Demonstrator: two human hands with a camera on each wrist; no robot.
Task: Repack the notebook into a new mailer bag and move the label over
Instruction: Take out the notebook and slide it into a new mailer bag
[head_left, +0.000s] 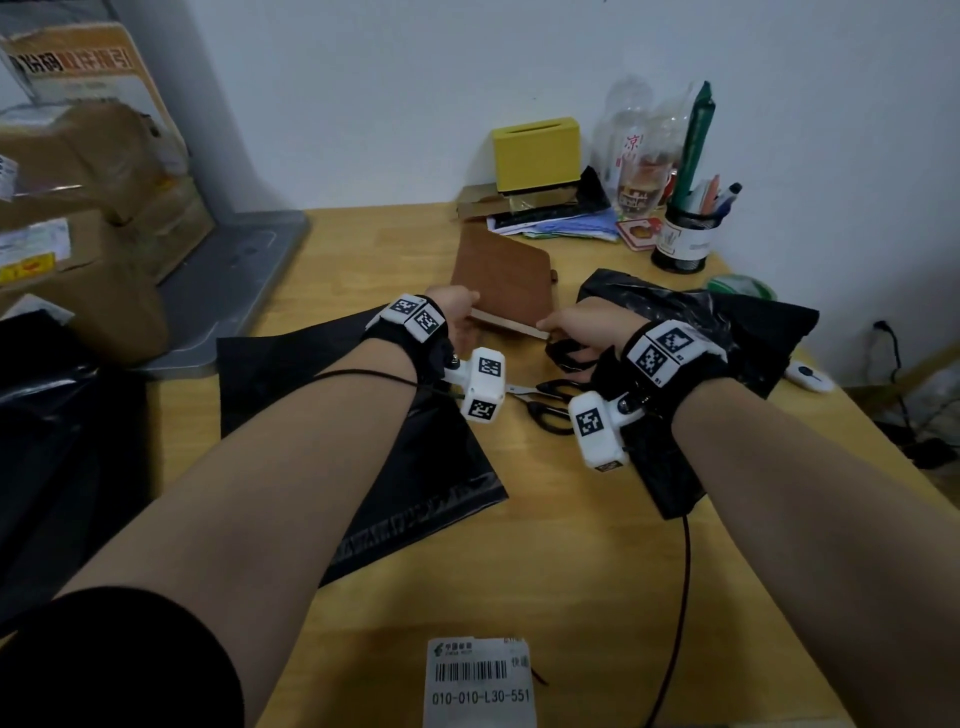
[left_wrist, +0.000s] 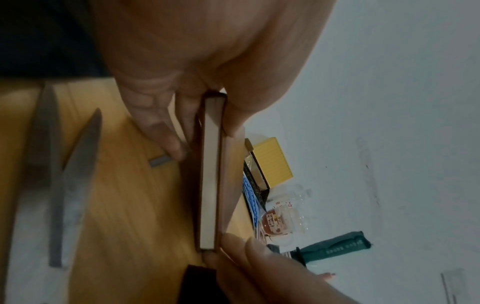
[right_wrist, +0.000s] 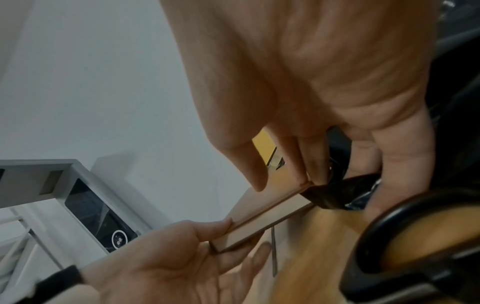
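On the bench (head_left: 597, 571) I have the notebook (head_left: 501, 278) mid-bench, left hand (head_left: 457, 312) and right hand (head_left: 582, 325) each pinching a near corner. Next, I judge: slide it into the flat mailer (head_left: 322, 374), near left.

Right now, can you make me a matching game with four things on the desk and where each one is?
Things:
1. notebook
2. scissors
3. label
4. yellow box

Places:
A. flat at the near edge of the table, nearest the person
B. at the back by the wall
C. held at its near corners by the left hand and the right hand
D. lying between the two wrists

Pairs: 1-C, 2-D, 3-A, 4-B
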